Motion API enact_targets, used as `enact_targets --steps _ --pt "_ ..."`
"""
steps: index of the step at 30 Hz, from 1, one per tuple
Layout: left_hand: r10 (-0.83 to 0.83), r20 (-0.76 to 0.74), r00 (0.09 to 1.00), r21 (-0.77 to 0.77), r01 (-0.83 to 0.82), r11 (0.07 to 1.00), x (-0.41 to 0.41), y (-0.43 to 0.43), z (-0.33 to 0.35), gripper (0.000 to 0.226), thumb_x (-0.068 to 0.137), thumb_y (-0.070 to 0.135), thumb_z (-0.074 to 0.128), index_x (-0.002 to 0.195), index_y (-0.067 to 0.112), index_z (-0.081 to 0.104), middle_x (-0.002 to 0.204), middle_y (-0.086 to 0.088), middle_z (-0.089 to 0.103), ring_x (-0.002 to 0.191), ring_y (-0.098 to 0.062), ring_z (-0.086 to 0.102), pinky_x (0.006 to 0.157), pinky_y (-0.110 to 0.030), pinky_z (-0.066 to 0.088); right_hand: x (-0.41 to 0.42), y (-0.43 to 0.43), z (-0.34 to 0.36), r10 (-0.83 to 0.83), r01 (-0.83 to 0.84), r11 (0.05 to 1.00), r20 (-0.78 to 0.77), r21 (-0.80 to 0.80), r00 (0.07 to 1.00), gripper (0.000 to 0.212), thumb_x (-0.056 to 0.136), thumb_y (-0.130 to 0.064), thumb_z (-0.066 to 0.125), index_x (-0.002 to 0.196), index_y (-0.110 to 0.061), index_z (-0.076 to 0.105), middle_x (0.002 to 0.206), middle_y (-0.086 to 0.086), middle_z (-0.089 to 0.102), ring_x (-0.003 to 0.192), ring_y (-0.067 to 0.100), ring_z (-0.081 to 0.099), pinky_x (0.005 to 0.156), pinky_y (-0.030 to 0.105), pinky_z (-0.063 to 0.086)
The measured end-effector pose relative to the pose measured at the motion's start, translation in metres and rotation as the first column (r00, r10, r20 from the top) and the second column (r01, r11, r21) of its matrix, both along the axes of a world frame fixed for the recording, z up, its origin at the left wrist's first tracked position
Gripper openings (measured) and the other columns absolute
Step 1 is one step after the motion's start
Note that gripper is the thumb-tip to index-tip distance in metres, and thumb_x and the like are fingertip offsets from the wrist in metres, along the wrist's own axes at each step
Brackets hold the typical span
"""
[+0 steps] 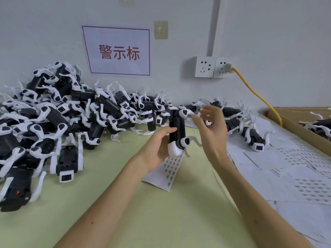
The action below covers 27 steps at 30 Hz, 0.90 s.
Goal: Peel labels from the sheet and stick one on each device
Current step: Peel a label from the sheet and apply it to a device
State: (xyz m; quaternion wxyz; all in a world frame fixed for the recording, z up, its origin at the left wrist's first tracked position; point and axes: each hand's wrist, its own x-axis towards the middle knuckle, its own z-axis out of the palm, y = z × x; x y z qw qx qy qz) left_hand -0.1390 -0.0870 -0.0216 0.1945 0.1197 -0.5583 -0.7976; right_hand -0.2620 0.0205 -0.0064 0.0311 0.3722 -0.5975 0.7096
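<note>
My left hand [159, 147] grips a black-and-white robot-dog device [177, 133], held upright above the table with its underside toward me. My right hand [209, 126] hovers just right of the device with fingers spread and loosely bent; its fingertips are close to the device's upper white leg. I cannot tell whether a label is on a fingertip. A label sheet [166, 174] with rows of small printed labels lies on the table under my left hand.
A large heap of the same devices [59, 122] fills the left and back of the green table [161, 212]. Loose label sheets [295, 176] and two more devices [254, 138] lie at right. A cardboard box [304, 129] holds others. A yellow cable [258, 95] runs from the wall socket.
</note>
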Motion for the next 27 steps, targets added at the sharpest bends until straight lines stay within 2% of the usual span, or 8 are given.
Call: enact_targets --steps 3,5,8,12,17,20,23,27 --pt "0.101 0.006 0.995 0.04 -0.102 0.994 0.0 -0.003 0.0 0.029 0.098 0.027 0.049 0.098 0.009 0.072 0.092 -0.008 0.07 0.08 -0.02 0.063 0.082 -0.039 0.043 -0.006 0.003 0.004 0.073 -0.07 0.997 0.073 -0.04 0.995 0.006 0.09 -0.026 0.066 0.095 -0.024 0.067 0.091 -0.008 0.071 0.084 0.011 0.065 0.08 0.031 0.05" --pt "0.146 0.012 0.989 0.061 -0.146 0.987 0.001 -0.004 0.001 0.026 0.1 0.024 0.046 0.103 0.007 0.066 0.09 -0.007 0.071 0.079 -0.019 0.064 0.079 -0.037 0.045 -0.009 0.005 0.009 0.254 -0.255 0.967 0.128 -0.014 0.959 0.01 0.09 -0.024 0.062 0.084 -0.018 0.068 0.079 -0.001 0.07 0.071 0.015 0.062 0.074 0.03 0.048" --pt "0.178 0.012 0.984 0.073 -0.179 0.981 0.001 -0.002 0.001 0.026 0.1 0.023 0.048 0.109 0.006 0.065 0.09 -0.008 0.071 0.08 -0.021 0.064 0.083 -0.038 0.044 -0.005 0.005 0.011 0.432 -0.448 0.888 0.144 0.105 0.89 0.014 0.087 -0.025 0.06 0.081 -0.014 0.067 0.079 0.005 0.07 0.07 0.016 0.061 0.072 0.027 0.047" --pt "0.178 0.004 0.984 0.025 -0.178 0.984 0.001 -0.001 0.001 0.029 0.099 0.022 0.049 0.119 0.008 0.064 0.09 -0.005 0.072 0.08 -0.016 0.068 0.076 -0.033 0.05 0.0 0.001 0.006 0.394 -0.398 0.899 0.056 0.182 0.917 0.014 0.097 -0.008 0.062 0.085 -0.013 0.065 0.079 0.0 0.071 0.069 0.007 0.061 0.069 0.017 0.049" --pt "0.172 -0.022 0.985 -0.017 -0.172 0.985 0.002 0.0 0.001 0.03 0.096 0.02 0.052 0.123 0.012 0.064 0.095 -0.006 0.072 0.086 -0.017 0.069 0.069 -0.03 0.056 -0.001 0.0 0.003 0.335 -0.32 0.913 -0.015 0.252 0.942 0.014 0.101 -0.014 0.061 0.087 -0.016 0.065 0.089 0.01 0.07 0.069 0.007 0.059 0.063 0.009 0.045" --pt "0.181 -0.035 0.983 -0.045 -0.183 0.982 0.001 0.003 0.003 0.046 0.088 0.023 0.058 0.131 0.009 0.061 0.106 -0.009 0.07 0.096 -0.021 0.067 0.081 -0.035 0.053 -0.002 -0.002 0.002 0.302 -0.29 0.924 -0.01 0.25 0.953 0.012 0.101 -0.017 0.062 0.09 -0.013 0.065 0.09 0.011 0.07 0.068 0.007 0.062 0.064 0.011 0.046" --pt "0.2 -0.035 0.979 -0.086 -0.202 0.976 0.001 0.006 0.003 0.04 0.098 0.015 0.051 0.138 0.008 0.057 0.117 -0.012 0.069 0.105 -0.024 0.066 0.088 -0.038 0.052 -0.003 -0.002 0.002 0.301 -0.293 0.927 0.002 0.235 0.954 0.012 0.1 -0.015 0.063 0.089 -0.013 0.065 0.086 0.003 0.068 0.066 0.005 0.064 0.063 0.013 0.048" --pt "0.193 -0.04 0.98 -0.139 -0.197 0.97 0.001 0.008 0.006 0.043 0.09 0.019 0.058 0.132 0.012 0.06 0.114 -0.005 0.074 0.106 -0.021 0.071 0.095 -0.036 0.054 -0.004 -0.003 0.001 0.277 -0.263 0.932 -0.022 0.248 0.961 0.013 0.102 -0.014 0.06 0.091 -0.009 0.064 0.087 0.002 0.068 0.066 0.006 0.065 0.064 0.016 0.05"
